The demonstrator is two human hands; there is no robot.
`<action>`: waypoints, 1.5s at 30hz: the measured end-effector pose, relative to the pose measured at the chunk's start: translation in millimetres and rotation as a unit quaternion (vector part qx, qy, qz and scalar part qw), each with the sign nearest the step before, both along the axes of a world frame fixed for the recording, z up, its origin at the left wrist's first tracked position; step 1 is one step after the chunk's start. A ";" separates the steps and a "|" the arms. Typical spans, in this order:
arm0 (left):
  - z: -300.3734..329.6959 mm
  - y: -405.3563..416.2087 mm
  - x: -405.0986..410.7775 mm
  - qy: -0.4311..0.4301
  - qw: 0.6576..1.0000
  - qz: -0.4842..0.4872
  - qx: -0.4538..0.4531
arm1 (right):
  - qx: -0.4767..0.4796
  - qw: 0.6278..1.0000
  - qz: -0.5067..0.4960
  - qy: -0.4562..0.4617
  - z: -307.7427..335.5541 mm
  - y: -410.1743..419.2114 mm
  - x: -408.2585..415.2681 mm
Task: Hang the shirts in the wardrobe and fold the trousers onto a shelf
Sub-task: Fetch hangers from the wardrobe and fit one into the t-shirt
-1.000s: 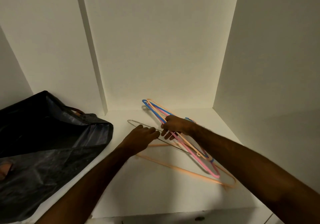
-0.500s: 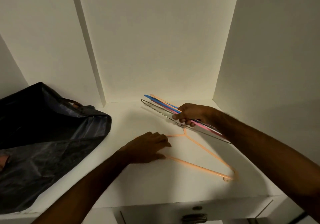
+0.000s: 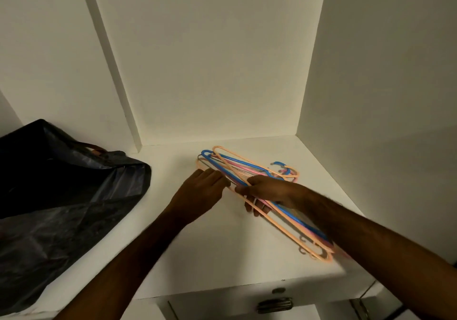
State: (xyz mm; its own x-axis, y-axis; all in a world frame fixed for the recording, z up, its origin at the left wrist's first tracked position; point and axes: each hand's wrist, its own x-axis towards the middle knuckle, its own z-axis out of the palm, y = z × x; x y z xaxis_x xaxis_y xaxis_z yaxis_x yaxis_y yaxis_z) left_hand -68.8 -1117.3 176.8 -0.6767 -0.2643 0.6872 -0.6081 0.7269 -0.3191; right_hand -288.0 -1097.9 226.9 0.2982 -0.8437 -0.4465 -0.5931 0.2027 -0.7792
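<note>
the right hand [image 3: 268,191] curls its fingers round a bundle of hangers [image 3: 249,171], orange, blue, pink and one of wire, gripping it near the middle. the left hand [image 3: 202,191] lies just left of the bundle, fingers fairly straight, tips touching its near bars. the bundle rests slantwise on the white shelf [image 3: 197,258]. well left of the bundle slumps a black bag [image 3: 61,196]. below the shelf edge, nearer than the bundle, sits a metal drawer handle [image 3: 274,305].

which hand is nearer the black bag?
Left. The left hand rests on the shelf just right of the black bag, with bare shelf between them. The right hand is farther right, gripping the hangers.
</note>
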 end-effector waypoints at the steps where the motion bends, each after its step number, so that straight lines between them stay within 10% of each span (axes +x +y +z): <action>1: 1.1 -0.5 1.5 0.025 1.000 0.010 -0.002 | -0.024 1.000 0.007 -0.013 4.8 1.3 -0.2; 7: 22.6 11.0 6.9 0.324 0.927 0.079 0.171 | -0.044 0.984 0.007 -0.175 47.0 8.2 18.8; 12: 69.5 29.4 14.8 0.560 0.633 -0.042 0.534 | -0.118 0.978 0.054 -0.162 89.8 13.3 57.2; 14: 95.6 41.6 24.8 0.610 0.582 -0.082 0.532 | -0.153 0.972 0.092 -0.153 104.1 19.4 77.8; 22: 179.5 114.5 81.9 0.617 0.637 -0.097 0.451 | -0.227 0.915 0.243 -0.228 129.1 64.9 164.8; 34: 172.0 294.5 121.5 0.697 0.648 0.021 0.307 | 0.030 0.838 0.420 -0.348 80.5 175.7 231.2; 45: 105.3 507.5 110.9 0.766 0.558 0.278 0.160 | 0.103 0.717 0.634 -0.271 23.2 332.8 274.0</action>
State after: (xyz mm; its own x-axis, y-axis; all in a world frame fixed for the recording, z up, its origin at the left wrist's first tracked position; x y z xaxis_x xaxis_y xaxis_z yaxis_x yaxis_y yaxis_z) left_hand 42.1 -609.7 282.0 0.8861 -0.4157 0.2049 -0.1497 0.1618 0.9754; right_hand -14.0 -765.1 250.1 0.9441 0.3257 -0.0506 -0.0232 -0.0875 -0.9959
